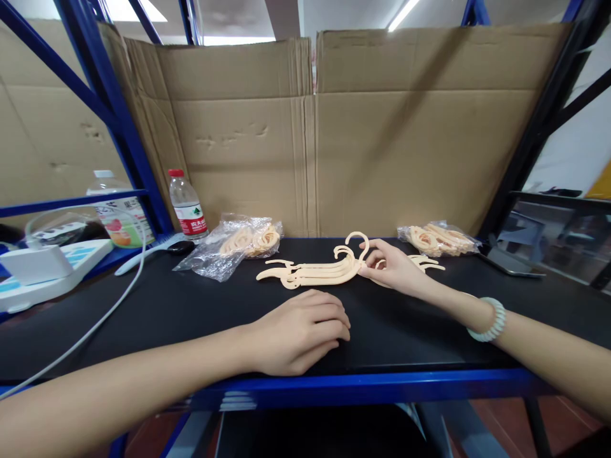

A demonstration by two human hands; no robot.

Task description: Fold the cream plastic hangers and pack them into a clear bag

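Note:
Several cream plastic hangers (324,272) lie overlapped on the black tabletop (382,331), their hooks near the middle. My right hand (394,267), with a pale coiled band on its wrist, pinches the hangers near the base of the hooks and hides part of their right side. Nearer the front edge, my left hand (305,331) rests palm down on the tabletop, its fingers curled together; nothing shows in it, but its underside is hidden.
Clear bags of cream parts lie at the back left (251,242) and back right (436,238). A red-capped bottle (188,207), a brush (147,254), a power strip (62,270) and a white cable are on the left. A phone-like slab (510,264) lies right. Cardboard (405,133) stands behind.

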